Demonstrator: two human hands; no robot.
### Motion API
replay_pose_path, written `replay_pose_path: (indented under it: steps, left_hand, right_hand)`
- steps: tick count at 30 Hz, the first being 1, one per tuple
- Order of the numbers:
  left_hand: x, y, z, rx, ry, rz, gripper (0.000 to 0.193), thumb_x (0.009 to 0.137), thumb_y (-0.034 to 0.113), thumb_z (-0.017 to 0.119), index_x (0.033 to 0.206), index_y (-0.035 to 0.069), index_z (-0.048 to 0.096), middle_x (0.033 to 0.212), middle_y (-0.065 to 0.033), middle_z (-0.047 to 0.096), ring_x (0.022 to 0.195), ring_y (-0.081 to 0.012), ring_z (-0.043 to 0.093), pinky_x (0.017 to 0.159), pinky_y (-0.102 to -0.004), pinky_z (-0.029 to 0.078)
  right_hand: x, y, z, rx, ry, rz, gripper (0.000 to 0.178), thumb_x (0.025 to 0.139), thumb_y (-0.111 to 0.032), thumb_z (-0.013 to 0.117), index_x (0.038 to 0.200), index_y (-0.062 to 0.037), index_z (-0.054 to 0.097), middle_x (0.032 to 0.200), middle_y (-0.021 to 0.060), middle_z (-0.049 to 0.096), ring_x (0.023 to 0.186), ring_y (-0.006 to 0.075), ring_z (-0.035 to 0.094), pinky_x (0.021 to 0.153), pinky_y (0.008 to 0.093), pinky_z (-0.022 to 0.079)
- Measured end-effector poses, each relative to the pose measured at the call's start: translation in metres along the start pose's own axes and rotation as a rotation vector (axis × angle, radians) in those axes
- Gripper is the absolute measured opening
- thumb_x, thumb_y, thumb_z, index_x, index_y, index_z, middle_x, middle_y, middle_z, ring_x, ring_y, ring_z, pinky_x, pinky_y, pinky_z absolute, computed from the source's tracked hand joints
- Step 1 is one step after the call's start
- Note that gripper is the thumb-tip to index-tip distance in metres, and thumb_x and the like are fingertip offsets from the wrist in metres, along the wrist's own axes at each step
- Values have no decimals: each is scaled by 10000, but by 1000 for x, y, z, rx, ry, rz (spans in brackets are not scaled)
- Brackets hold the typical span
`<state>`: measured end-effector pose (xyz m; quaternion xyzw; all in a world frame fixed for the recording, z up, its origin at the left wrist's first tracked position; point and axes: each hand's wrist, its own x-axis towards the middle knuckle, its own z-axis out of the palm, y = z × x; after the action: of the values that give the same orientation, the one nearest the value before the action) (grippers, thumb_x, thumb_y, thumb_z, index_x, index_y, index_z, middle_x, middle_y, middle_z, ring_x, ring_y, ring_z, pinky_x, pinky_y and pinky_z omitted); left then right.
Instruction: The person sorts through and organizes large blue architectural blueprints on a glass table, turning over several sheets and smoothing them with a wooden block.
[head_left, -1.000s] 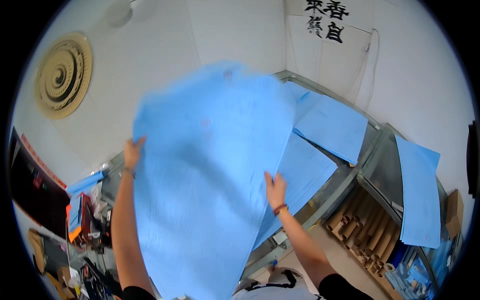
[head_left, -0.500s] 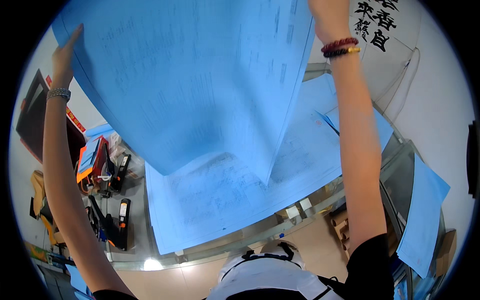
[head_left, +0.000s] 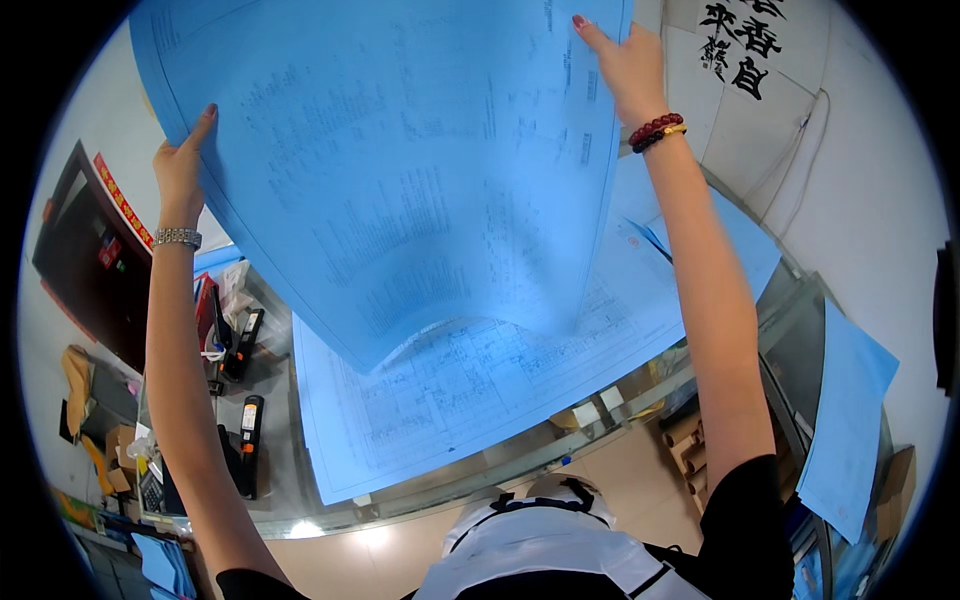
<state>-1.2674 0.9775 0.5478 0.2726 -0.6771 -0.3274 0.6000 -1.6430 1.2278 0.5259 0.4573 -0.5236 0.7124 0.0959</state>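
A large blue printed drawing sheet (head_left: 400, 160) hangs between my two raised hands, its middle bowed and its lower edge curved. My left hand (head_left: 182, 165) pinches its left edge, thumb on the front and fingers behind. At the upper right edge my right hand (head_left: 632, 70) grips it the same way, thumb lying on the printed face. Below it, another blue drawing sheet (head_left: 430, 430) lies flat on the glass-topped table; the held sheet's lower corners come down close over it. Whether they touch it I cannot tell.
Black handheld devices (head_left: 250, 430) lie left of the sheets on the glass table (head_left: 275, 490). More blue sheets (head_left: 850, 410) hang over a rack at the right, near cardboard tubes (head_left: 685, 445). A dark door (head_left: 95, 260) stands far left; a cable (head_left: 805, 160) runs down the right wall.
Both hands have come nearer and inward with the held sheet, the left moving right and the right moving left. The sheet's lower left corner sits lower and further right.
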Motion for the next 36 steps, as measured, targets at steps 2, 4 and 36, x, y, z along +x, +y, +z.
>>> replay_pose_path:
  steps: [2,4,36]
  left_hand:
    - [-7,-4,8,47,-17,10,503,719,224,731,1059,-94,541,1025,-148,590,889,-191,582,781,-288,461]
    - [-21,-24,12,122,-2,33,495,719,214,730,1057,-94,542,1005,-149,597,891,-189,582,779,-281,461]
    - [-17,-60,156,928,-145,616,88,718,118,568,773,96,634,728,-133,618,749,-303,609,629,-406,474]
  right_hand:
    - [-9,4,-8,-94,-2,-10,315,753,-258,680,897,16,618,786,62,609,690,125,539,620,288,448]
    - [-16,15,-11,-159,-3,-6,329,749,-266,681,906,16,620,774,61,610,685,129,534,620,290,446]
    - [-331,161,-46,739,-138,1134,496,875,-252,523,1261,32,397,1247,93,474,1143,219,435,985,330,328]
